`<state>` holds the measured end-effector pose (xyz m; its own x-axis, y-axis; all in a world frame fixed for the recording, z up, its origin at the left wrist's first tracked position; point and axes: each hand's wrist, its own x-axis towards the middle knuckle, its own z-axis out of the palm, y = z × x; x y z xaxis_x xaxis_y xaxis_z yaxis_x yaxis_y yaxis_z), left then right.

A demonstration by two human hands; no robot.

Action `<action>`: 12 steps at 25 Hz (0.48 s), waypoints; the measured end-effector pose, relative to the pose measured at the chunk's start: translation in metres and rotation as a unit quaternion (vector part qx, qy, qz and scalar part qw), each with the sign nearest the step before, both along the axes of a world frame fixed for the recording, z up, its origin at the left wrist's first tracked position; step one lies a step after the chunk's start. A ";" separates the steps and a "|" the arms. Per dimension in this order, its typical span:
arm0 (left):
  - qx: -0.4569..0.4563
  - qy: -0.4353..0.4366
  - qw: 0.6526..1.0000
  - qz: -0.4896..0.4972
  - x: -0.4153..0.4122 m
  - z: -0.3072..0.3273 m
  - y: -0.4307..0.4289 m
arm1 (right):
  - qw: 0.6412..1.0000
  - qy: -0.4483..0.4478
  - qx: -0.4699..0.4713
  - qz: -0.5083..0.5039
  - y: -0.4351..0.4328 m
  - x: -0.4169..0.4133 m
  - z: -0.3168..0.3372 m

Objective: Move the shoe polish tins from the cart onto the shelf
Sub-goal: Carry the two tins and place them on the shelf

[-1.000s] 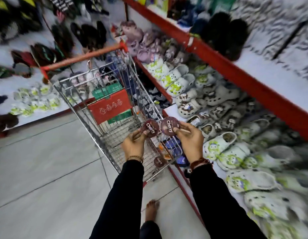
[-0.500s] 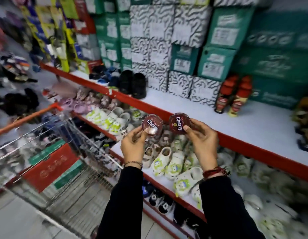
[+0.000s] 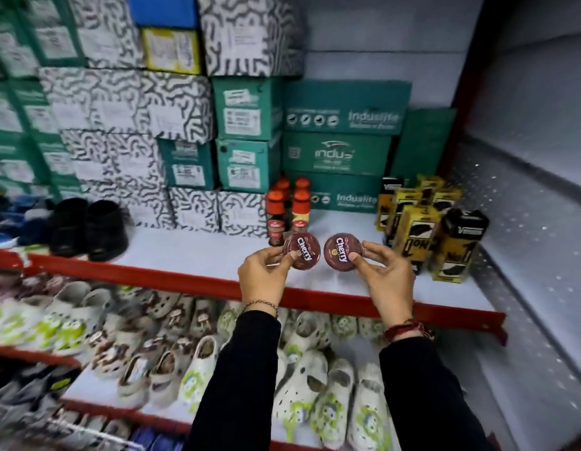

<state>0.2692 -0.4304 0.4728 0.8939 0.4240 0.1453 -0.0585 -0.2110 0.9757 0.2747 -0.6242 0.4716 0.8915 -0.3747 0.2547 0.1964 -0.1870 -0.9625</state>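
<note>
Maroon round Cherry polish tin sits pinched in the left hand; a matching maroon round tin is gripped by the right hand. Both tins hover side by side above the white red-edged shelf, near red-capped polish bottles.
</note>
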 end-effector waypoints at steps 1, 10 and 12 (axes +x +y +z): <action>0.023 0.017 1.000 -0.007 0.010 0.001 -0.006 | 1.000 0.008 -0.022 -0.015 -0.004 0.006 0.001; 0.154 0.187 0.969 -0.038 0.074 0.000 -0.025 | 0.980 0.161 -0.071 -0.087 -0.022 0.077 -0.030; 0.193 0.208 0.958 -0.040 0.079 0.000 -0.026 | 0.974 0.172 -0.119 -0.090 -0.020 0.074 -0.023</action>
